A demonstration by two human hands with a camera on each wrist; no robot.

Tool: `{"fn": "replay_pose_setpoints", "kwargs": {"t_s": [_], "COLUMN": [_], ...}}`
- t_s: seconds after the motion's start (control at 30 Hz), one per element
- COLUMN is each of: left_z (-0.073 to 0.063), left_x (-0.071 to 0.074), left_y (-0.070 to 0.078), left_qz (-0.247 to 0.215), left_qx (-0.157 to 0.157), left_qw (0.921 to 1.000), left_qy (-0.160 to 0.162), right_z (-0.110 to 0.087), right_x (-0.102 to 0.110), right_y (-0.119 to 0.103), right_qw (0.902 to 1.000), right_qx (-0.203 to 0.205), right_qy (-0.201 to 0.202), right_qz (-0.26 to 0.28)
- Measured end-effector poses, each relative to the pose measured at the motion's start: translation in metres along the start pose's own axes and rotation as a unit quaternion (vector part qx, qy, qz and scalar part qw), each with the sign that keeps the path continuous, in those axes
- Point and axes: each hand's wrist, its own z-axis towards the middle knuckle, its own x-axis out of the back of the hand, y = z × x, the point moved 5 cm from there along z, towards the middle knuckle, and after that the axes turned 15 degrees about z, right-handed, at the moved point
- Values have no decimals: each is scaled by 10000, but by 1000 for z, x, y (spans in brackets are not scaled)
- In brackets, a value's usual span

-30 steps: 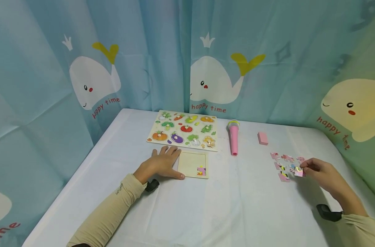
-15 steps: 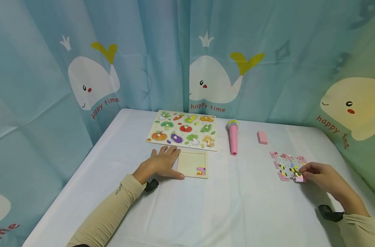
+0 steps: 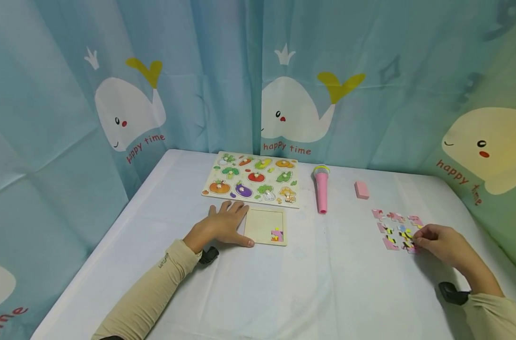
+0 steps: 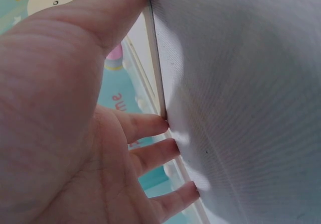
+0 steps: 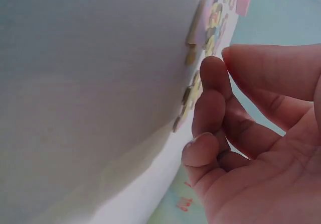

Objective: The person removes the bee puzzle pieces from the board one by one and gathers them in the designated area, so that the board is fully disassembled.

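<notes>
My left hand [image 3: 227, 225] rests spread beside the square wooden puzzle tray [image 3: 258, 222], its thumb at the lower left corner and fingers along the upper left. In the left wrist view, straight fingers [image 4: 150, 153] touch the table. One pink and yellow jigsaw piece [image 3: 277, 234] lies in the tray's lower right corner. At the right, my right hand [image 3: 441, 242] hovers at the edge of several loose jigsaw pieces [image 3: 390, 243]. The right wrist view shows its fingers [image 5: 208, 111] loosely curled, with no piece visible between thumb and index finger.
A vegetable peg puzzle board [image 3: 253, 179] lies just behind the tray. To its right are a pink toy microphone [image 3: 322, 191] and a pink block [image 3: 362, 190]. A blue whale-print curtain [image 3: 224, 85] hangs behind the white-covered table [image 3: 317, 283].
The jigsaw piece held at my right fingertips a second ago is now down among the loose pieces, at their near right. The right hand has shifted slightly; the left hand keeps its place.
</notes>
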Motion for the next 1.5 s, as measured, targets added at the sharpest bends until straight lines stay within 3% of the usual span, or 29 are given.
{"fn": "replay_pose_setpoints", "kwargs": {"t_s": [0.27, 0.5, 0.83, 1.5], "left_z": [-1, -1, 0, 0], "left_x": [0, 0, 0, 0], "left_y": [0, 0, 1, 2], "left_qz": [-11, 3, 34, 49], "left_qx": [-8, -21, 17, 5], "left_qw": [10000, 10000, 10000, 10000], "left_qy": [10, 41, 21, 41], "right_z": [6, 15, 29, 41], "right_x": [-7, -30, -63, -127], "right_y": [-24, -63, -120, -194], "right_qw": [9993, 9980, 9891, 9691], "right_qx": [212, 584, 1457, 2296], "right_qy": [291, 253, 33, -638], "right_qz": [-113, -10, 205, 639]}}
